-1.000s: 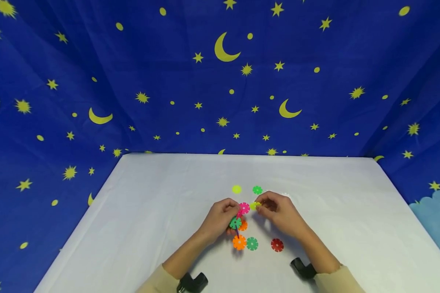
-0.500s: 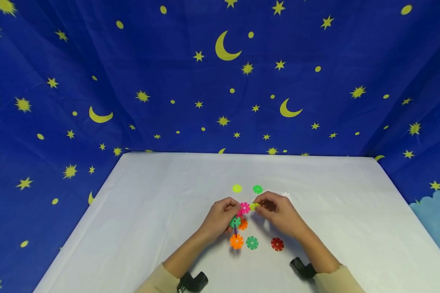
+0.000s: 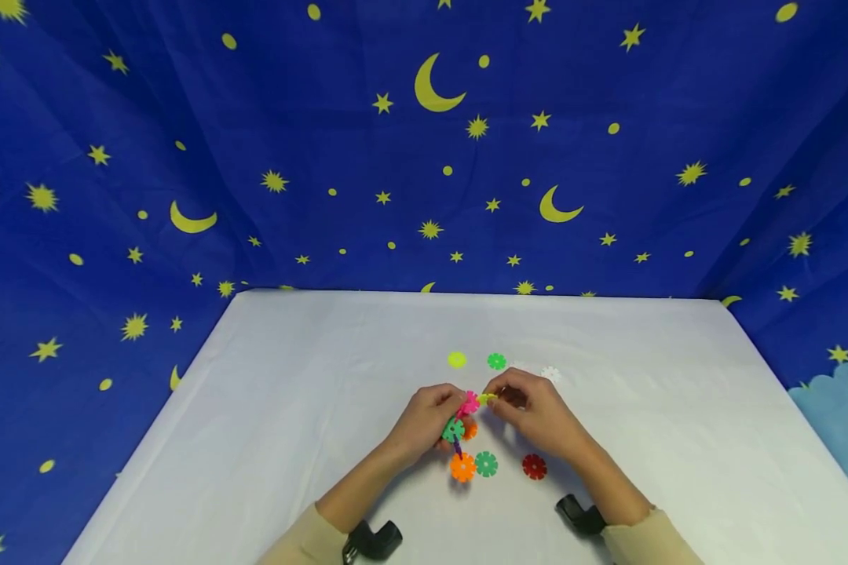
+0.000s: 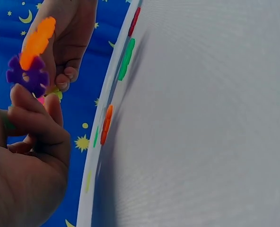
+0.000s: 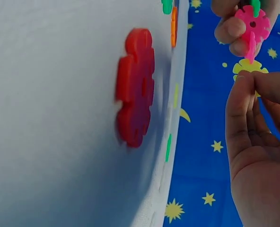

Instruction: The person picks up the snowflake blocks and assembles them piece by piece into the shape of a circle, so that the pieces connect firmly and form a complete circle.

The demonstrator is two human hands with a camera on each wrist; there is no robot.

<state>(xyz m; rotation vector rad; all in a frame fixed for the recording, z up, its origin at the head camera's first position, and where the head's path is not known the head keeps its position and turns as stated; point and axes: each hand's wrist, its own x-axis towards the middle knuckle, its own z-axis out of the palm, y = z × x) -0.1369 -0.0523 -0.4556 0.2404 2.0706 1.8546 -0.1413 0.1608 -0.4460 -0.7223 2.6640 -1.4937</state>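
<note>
Yellow disc [image 3: 487,399], pinched by the right hand [image 3: 537,412], stands crosswise at the pink end disc [image 3: 471,402] of the chain [image 3: 449,433] that the left hand [image 3: 420,424] grips, just right of it; whether they interlock is hard to tell.

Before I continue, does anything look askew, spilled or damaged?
Nothing stands out. The red disc and other loose pieces lie flat on the white table; the left hand holds a joined chain of discs, the right hand pinches a yellow disc; no visible breakage.
</note>
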